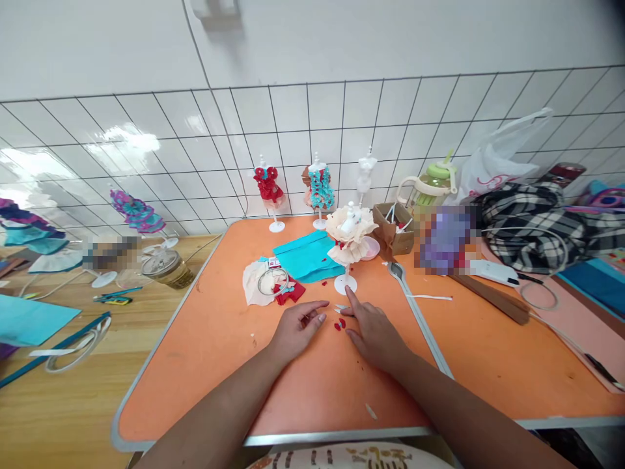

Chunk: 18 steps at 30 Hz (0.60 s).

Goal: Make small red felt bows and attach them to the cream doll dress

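My left hand (299, 327) rests on the orange table, fingers curled loosely and apart, holding nothing that I can see. My right hand (374, 331) lies opposite, its index finger stretched to the base of a small mannequin (349, 225) in a ruffled cream paper dress. Small red pieces (340, 324) lie between my hands, beside the right fingers. Just above them are small white pointed pieces (340, 307). Left of the mannequin is a folded turquoise sheet (307, 255). Cream paper (254, 284), red scraps (291, 292) and a ring of wire (273, 282) lie near it.
Behind stand a red-dressed mannequin (269, 185), a turquoise-dressed one (319, 189) and a bare white one (366, 172). A cardboard box (403, 241), green-lidded bottle (436, 182), plaid cloth (525, 218) and brown strip (493, 299) are to the right. A lidded cup (168, 268) stands left.
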Motion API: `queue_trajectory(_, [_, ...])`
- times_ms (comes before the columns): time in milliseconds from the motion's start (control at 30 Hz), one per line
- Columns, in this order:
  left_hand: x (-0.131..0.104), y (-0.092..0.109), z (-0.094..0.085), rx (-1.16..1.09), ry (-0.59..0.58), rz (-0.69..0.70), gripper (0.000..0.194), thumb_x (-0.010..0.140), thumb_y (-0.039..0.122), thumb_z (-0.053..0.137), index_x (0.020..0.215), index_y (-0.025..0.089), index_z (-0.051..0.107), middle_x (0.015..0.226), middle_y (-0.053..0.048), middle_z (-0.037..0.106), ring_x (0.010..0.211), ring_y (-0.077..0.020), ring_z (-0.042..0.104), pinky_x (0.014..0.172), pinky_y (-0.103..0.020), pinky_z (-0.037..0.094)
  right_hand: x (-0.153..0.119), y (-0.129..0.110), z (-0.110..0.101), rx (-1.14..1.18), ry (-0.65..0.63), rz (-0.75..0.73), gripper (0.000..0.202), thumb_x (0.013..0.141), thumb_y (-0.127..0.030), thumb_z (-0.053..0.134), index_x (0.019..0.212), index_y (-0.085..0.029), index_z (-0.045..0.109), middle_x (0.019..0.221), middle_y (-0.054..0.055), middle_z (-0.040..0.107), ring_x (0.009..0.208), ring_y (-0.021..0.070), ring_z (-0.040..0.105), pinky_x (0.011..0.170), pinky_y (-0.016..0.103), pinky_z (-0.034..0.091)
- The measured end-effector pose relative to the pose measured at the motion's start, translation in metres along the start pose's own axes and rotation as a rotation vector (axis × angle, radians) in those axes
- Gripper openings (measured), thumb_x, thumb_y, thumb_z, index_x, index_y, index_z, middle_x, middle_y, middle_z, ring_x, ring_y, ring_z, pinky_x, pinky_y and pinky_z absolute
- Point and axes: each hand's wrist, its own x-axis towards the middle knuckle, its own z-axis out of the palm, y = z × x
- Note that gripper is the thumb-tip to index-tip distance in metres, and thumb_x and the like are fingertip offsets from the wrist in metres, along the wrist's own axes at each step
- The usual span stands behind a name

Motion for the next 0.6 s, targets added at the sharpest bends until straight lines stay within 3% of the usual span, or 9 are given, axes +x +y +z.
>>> queue_trajectory(167, [-0.001,0.002,0.000,0.067,-0.038,-0.007,0.035,0.083,0.040,0.054,0.108,0.020,0.067,0.081,-0.005,0.066,0.070,-0.0145,0.057,0.063,-0.024,0.044,0.004,-0.002,0.011,-0.016,0.009,0.024,0.080,0.081,-0.014,0.053,0.148,-0.026,0.010,0.090,0.003,0.067,0.084,0.0224,0.056,0.077,0.038,0.041])
queue_trajectory(333, [-0.001,0.021,-0.001,0.114,-0.087,0.034,0.038,0.072,0.046,0.067,0.101,0.022,0.070,0.097,-0.008,0.066,0.090,-0.0211,0.060,0.081,-0.031,0.046,0.009,-0.013,-0.002,0.163,0.114,0.094,0.080,0.082,-0.015,0.051,0.147,-0.027,0.007,0.085,0.000,0.067,0.080,0.0202,0.058,0.078,0.037,0.042])
queue_trajectory(400, [0.003,0.031,-0.004,0.068,-0.121,0.000,0.034,0.071,0.045,0.068,0.096,0.022,0.071,0.098,-0.007,0.067,0.089,-0.0201,0.061,0.079,-0.029,0.046,0.014,-0.021,-0.012,0.196,0.174,0.099,0.077,0.083,-0.018,0.050,0.147,-0.027,0.009,0.085,0.001,0.066,0.080,0.0203,0.057,0.076,0.036,0.043])
queue_trajectory(600, [0.017,0.044,-0.015,-0.048,-0.033,-0.120,0.022,0.076,0.037,0.063,0.074,0.017,0.070,0.079,-0.005,0.069,0.072,-0.0165,0.060,0.062,-0.025,0.044,0.029,-0.038,-0.025,0.191,0.308,0.092,0.074,0.082,-0.019,0.051,0.146,-0.027,0.015,0.082,-0.001,0.066,0.075,0.0195,0.054,0.073,0.035,0.043])
